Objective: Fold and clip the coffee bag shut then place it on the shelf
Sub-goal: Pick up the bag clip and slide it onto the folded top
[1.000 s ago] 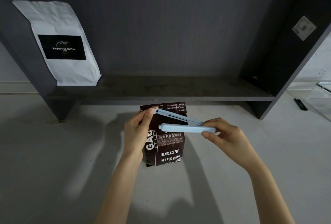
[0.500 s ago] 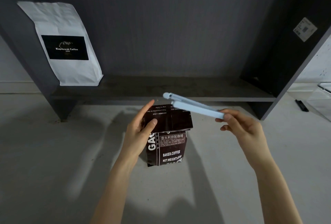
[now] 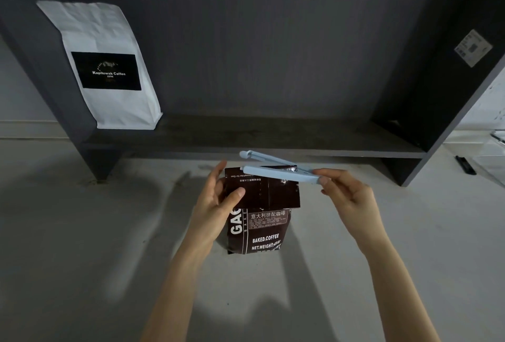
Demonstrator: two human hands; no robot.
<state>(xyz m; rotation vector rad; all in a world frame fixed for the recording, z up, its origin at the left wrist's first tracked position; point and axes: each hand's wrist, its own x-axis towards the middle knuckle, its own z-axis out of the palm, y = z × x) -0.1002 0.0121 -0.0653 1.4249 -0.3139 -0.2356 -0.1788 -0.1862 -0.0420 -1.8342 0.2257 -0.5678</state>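
Observation:
A dark brown coffee bag (image 3: 258, 229) stands upright on the pale floor in front of the shelf, its top folded down toward me. My left hand (image 3: 218, 202) pinches the left edge of that folded flap, thumb on the front. My right hand (image 3: 347, 194) holds a long light-blue bag clip (image 3: 278, 170) by its hinged right end. The clip's two arms are spread apart, one arm lying across the top of the fold and the other behind it. The dark grey shelf board (image 3: 273, 136) runs just behind the bag.
A white coffee bag (image 3: 106, 68) with a black label leans at the shelf's left end. The shelf's dark side panels rise at left and right (image 3: 448, 90). A small black object (image 3: 466, 164) lies on the floor at far right.
One second ago the clip lay low across the bag front with my left fingers on its tip. It then lifted clear, and now its spread arms come down at the folded top.

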